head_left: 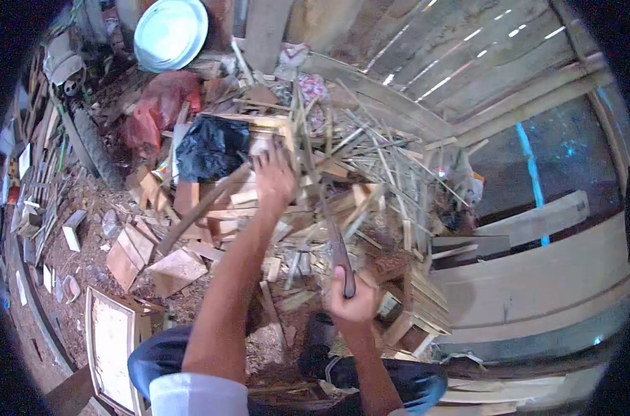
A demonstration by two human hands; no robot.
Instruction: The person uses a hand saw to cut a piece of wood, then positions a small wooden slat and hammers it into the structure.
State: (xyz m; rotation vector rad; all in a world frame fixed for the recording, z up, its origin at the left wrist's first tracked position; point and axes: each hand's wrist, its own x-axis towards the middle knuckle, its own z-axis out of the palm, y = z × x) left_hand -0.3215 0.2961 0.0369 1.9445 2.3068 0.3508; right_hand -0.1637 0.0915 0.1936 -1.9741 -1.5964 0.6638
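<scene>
Knife (336, 243): stiff and sharp-edged, probably weighty; best held by the handle only.
Right hand (351, 304): fingers wrapped tight round the handle, blade pointing away over the pile (190, 208).
Left hand (275, 179): fingers spread down on bamboo strips (370, 149), light and splintery, mid-pile; whether it grips one is unclear.

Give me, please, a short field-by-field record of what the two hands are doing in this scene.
Setting: floor littered with wood offcuts
Left hand: stretched out onto the pile of split sticks; grip unclear
Right hand: closed around the handle of the knife, blade pointing away
Nearby: black bag, red bag, pale round basin
</scene>
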